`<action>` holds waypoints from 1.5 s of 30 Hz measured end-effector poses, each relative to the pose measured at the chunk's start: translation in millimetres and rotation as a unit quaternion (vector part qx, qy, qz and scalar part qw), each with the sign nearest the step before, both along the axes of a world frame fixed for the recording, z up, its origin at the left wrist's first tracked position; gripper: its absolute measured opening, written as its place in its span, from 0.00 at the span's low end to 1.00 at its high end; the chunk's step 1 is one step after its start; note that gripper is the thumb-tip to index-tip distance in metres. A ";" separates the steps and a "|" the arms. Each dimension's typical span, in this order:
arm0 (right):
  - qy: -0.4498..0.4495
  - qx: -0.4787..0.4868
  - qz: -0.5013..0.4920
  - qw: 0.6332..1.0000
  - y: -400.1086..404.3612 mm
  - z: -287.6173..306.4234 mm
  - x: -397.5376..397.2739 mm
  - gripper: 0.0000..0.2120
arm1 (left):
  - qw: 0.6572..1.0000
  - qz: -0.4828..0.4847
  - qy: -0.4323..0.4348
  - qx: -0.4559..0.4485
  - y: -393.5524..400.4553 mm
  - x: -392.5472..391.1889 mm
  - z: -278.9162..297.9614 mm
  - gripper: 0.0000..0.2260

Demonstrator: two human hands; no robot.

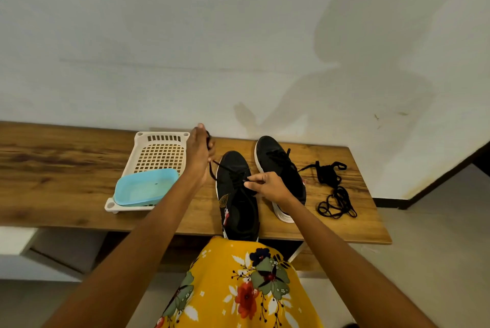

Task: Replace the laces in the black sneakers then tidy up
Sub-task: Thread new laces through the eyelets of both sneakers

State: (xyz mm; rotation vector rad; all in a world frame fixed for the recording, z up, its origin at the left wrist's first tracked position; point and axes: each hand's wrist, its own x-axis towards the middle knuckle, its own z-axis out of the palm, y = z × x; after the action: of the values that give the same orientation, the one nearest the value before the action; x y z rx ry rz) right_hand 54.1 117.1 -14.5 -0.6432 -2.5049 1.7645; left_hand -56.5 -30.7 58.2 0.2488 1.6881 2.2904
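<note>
Two black sneakers with white soles stand on the wooden table. The left sneaker (238, 211) is nearest me, its heel at the front edge. The right sneaker (278, 168) stands behind my right hand. My left hand (198, 152) is raised beyond the left sneaker's toe and grips a black lace (213, 171) that runs down to the shoe. My right hand (267, 185) pinches the lace at the left sneaker's eyelets. A loose bundle of black laces (334, 187) lies on the table to the right of the shoes.
A white plastic basket (159, 152) sits left of the shoes, with a light blue tub (145, 187) resting in its near end. The table (53, 168) runs along a pale wall. My yellow floral garment (238, 288) fills the bottom of the view.
</note>
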 end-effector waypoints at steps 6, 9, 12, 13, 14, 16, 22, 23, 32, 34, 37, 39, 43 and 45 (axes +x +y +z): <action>-0.002 -0.017 0.005 1.000 1.0 0.5 0.4 0.09 | 0.783 -0.292 0.357 -0.417 -7.1 -3.3 -38.5 0.07; 0.000 -0.010 0.016 1.000 2.2 0.3 -0.3 0.09 | 0.747 -0.321 0.375 -0.446 -7.6 -2.6 -47.9 0.07; 0.007 -0.014 0.022 1.000 2.5 0.4 0.7 0.08 | 0.780 -0.327 0.342 -0.409 -2.4 4.0 -47.2 0.05; 0.008 -0.015 0.026 1.000 2.6 1.1 1.4 0.07 | 0.789 -0.312 0.342 -0.404 -0.8 6.2 -47.5 0.06; 0.011 -0.016 0.031 0.999 3.0 1.1 2.1 0.07 | 0.798 -0.289 0.347 -0.399 0.7 7.0 -49.1 0.07; 0.016 -0.008 0.044 0.999 4.8 1.3 3.4 0.08 | 0.813 -0.253 0.348 -0.392 2.7 6.6 -53.8 0.08; 0.013 0.094 0.036 0.995 1.4 -3.2 1.6 0.06 | 0.801 -0.214 0.377 -0.414 6.0 10.4 -63.7 0.08; 0.014 0.126 0.022 0.992 -1.7 -4.7 1.0 0.06 | 0.802 -0.208 0.373 -0.417 6.2 10.1 -63.3 0.07; 0.044 0.283 -0.033 0.957 -19.8 -8.6 -1.2 0.04 | 0.869 -0.283 0.146 -0.379 -0.5 -0.9 -51.8 0.08; 0.044 0.281 -0.039 0.958 -19.5 -8.6 -1.0 0.04 | 0.867 -0.303 0.123 -0.376 0.2 -4.0 -49.9 0.07; 0.044 0.284 -0.031 0.957 -18.2 -8.8 -2.1 0.04 | 0.845 -0.344 0.123 -0.391 1.1 -5.7 -49.4 0.10; 0.052 0.274 -0.025 0.960 -17.4 -9.4 -2.6 0.04 | 0.854 -0.323 0.125 -0.389 2.0 -5.1 -52.2 0.09; 0.071 0.246 0.036 0.966 -13.5 -7.0 -0.7 0.07 | 0.929 -0.183 0.029 -0.319 3.5 -5.9 -63.1 0.09; 0.063 0.248 0.049 0.965 -13.8 -5.4 0.9 0.12 | 0.942 -0.150 0.014 -0.298 4.3 -3.1 -67.7 0.09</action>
State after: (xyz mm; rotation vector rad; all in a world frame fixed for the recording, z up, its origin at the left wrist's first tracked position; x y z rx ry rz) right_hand 55.0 103.3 -19.9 -0.3657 -2.7588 1.0732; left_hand -59.6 -26.4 -9.5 0.3715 2.0936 1.4836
